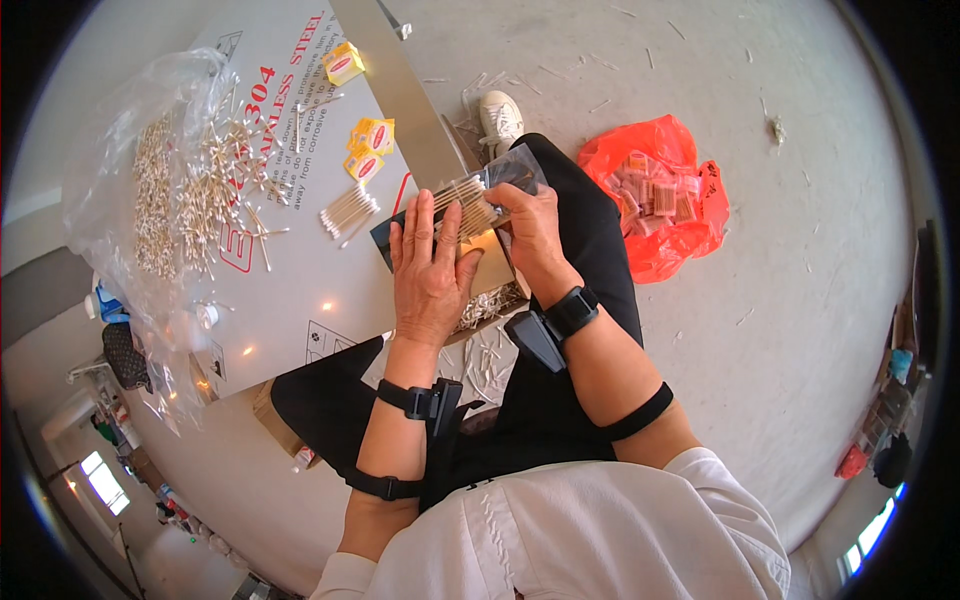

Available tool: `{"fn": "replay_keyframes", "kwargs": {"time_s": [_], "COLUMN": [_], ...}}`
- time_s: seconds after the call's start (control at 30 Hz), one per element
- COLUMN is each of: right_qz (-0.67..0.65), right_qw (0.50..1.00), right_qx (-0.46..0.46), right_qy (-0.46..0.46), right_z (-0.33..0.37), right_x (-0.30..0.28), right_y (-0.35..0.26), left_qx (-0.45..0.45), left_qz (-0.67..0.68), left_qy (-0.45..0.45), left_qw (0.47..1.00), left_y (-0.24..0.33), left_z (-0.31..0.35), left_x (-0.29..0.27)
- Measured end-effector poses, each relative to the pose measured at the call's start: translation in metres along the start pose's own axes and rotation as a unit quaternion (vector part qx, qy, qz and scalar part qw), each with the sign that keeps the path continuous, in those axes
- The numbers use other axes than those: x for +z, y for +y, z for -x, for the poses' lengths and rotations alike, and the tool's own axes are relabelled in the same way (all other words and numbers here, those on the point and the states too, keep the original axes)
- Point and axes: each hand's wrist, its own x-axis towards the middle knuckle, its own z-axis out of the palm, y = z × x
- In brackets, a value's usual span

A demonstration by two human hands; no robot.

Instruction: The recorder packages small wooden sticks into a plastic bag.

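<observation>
A bundle of cotton swabs [472, 203] lies partly inside a small clear plastic bag [517, 168] at the table's right edge. My right hand [535, 230] pinches the bag's side between thumb and fingers. Across the near part of the swabs rests my left hand [435, 270], its fingers stretched out flat and apart. A dark flat surface shows beneath the bag. Just left of my left hand sits a small pile of cotton swabs [350, 212]. Several yellow printed cards [370, 140] lie beyond that pile, and a stack of yellow cards [343, 63] stands farther off.
A large clear bag [105, 190] spills loose swabs over the table [285, 270] at left. Below my hands is an open box [490, 308] of swabs. On the floor at right, a red plastic bag [655, 150] holds small filled packets. Stray swabs litter the floor.
</observation>
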Motion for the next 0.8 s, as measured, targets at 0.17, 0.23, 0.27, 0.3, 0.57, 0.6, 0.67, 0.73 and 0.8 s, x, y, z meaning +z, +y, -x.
{"fn": "replay_keyframes", "kwargs": {"time_s": [0.17,0.23,0.27,0.3,0.57,0.6,0.67,0.73,0.8], "right_qz": [-0.006,-0.050,-0.050,-0.070,-0.045,-0.036,-0.027,-0.041,-0.039], "right_qw": [1.000,0.998,0.998,0.997,0.999,0.999,0.999,0.998,0.999], "right_qx": [0.024,0.025,0.025,0.031,-0.001,-0.022,-0.041,-0.033,-0.031], "right_qy": [-0.004,-0.012,-0.012,-0.003,-0.007,-0.013,-0.018,-0.023,-0.023], "right_z": [0.001,0.002,0.002,0.002,-0.002,-0.001,-0.001,0.000,0.001], "right_x": [-0.003,-0.002,-0.003,-0.001,0.000,-0.001,-0.002,-0.002,-0.003], "right_y": [0.001,0.001,0.001,-0.001,0.005,0.005,0.006,0.006,0.006], "left_qx": [-0.016,-0.034,-0.071,-0.106,-0.119,-0.120,-0.104,-0.104,-0.104], "left_qz": [0.045,0.095,0.221,0.342,0.537,0.537,0.547,0.551,0.556], "left_qy": [0.007,0.016,0.071,0.127,0.254,0.254,0.259,0.255,0.252], "left_qw": [0.999,0.995,0.970,0.925,0.796,0.796,0.789,0.787,0.785], "left_y": [-0.004,-0.001,0.002,0.006,0.016,0.016,0.015,0.013,0.011], "left_z": [0.000,-0.003,-0.006,-0.010,-0.041,-0.045,-0.049,-0.050,-0.050], "left_x": [0.001,-0.001,0.000,0.000,0.018,0.019,0.021,0.021,0.022]}}
